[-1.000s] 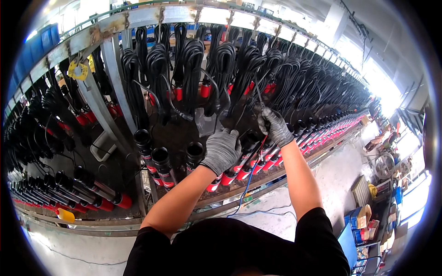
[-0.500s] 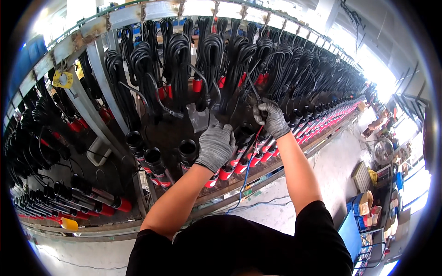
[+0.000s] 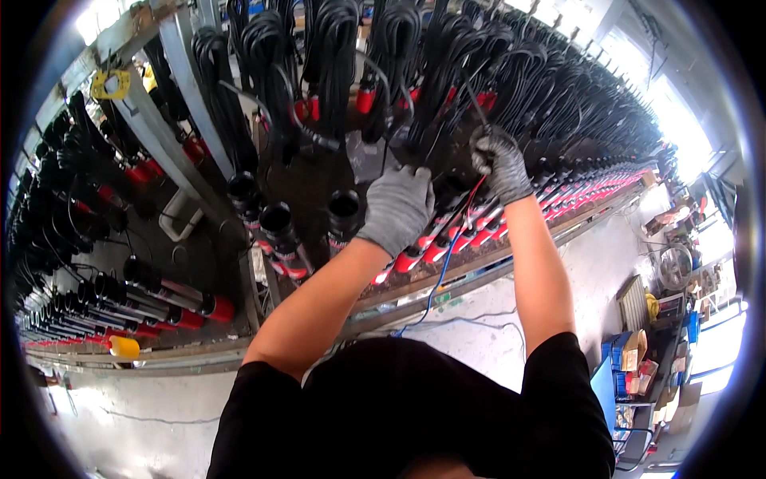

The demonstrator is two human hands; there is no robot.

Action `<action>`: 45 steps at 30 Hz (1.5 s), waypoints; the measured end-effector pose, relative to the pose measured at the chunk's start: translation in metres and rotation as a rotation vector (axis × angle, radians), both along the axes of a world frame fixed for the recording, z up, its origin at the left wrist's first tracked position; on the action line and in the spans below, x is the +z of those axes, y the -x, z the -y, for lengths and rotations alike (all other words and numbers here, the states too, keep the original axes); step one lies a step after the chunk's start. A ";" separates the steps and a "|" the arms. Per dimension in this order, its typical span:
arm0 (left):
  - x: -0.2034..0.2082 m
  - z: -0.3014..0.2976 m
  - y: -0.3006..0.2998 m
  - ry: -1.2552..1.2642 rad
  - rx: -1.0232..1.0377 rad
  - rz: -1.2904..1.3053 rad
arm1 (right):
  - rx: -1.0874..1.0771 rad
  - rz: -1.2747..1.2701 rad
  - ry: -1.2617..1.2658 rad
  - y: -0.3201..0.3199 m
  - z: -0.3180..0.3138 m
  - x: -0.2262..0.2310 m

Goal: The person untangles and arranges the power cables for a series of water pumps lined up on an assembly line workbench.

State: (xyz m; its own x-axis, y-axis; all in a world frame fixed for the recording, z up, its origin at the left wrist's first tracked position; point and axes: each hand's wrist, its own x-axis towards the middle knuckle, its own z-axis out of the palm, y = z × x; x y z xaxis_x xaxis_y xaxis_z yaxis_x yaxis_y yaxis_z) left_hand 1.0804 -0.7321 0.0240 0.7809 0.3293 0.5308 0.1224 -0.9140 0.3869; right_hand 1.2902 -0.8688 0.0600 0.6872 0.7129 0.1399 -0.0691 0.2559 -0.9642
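Note:
My right hand (image 3: 501, 164), in a grey glove, has its fingers closed on the end of a black cable (image 3: 476, 100) that comes down from the hanging coils. Thin red and blue wires (image 3: 455, 239) run down below that hand. My left hand (image 3: 399, 203), gloved too, is bent over the row of black-and-red tubes, beside an open-topped tube (image 3: 451, 190). Its fingers curl away from view, so what they grip is hidden. To its left stand more upright tubes (image 3: 277, 219) with round black openings. A clear plastic bag (image 3: 365, 160) lies just beyond the left hand.
Coiled black cables (image 3: 333, 40) hang in rows from a metal rack. A grey metal post (image 3: 187, 88) rises left of my hands. More tubes (image 3: 163, 307) lie tilted at lower left, by a yellow cup (image 3: 124, 346). A fan (image 3: 675, 266) and boxes (image 3: 630, 351) are at right.
The whole view has tilted, so the rack and tubes sit higher in the picture. Both hands keep nearly the same places among the tubes and cables, the right still gripping the cable end.

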 end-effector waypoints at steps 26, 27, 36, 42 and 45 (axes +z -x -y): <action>-0.010 0.032 0.132 0.215 -0.244 0.096 | 0.131 -0.095 -0.053 -0.030 0.012 -0.022; -0.019 0.029 0.135 0.186 -0.231 0.129 | 0.130 -0.097 -0.060 -0.031 0.014 -0.025; -0.030 0.019 0.149 0.217 -0.138 0.205 | 0.181 -0.085 -0.078 -0.019 0.011 -0.012; -0.031 0.024 0.156 0.195 -0.175 0.219 | 0.071 -0.090 -0.015 -0.013 0.009 -0.010; -0.031 0.029 0.157 0.211 -0.216 0.207 | 0.050 -0.097 -0.011 -0.015 0.012 -0.015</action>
State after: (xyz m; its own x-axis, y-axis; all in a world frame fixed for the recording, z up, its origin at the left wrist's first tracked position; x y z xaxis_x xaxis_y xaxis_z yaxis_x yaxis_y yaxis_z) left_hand 0.9232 -0.7614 -0.0072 0.7276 0.2873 0.6229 -0.1655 -0.8078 0.5658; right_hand 1.3056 -0.8811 0.0451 0.6615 0.7454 0.0826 -0.1751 0.2606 -0.9494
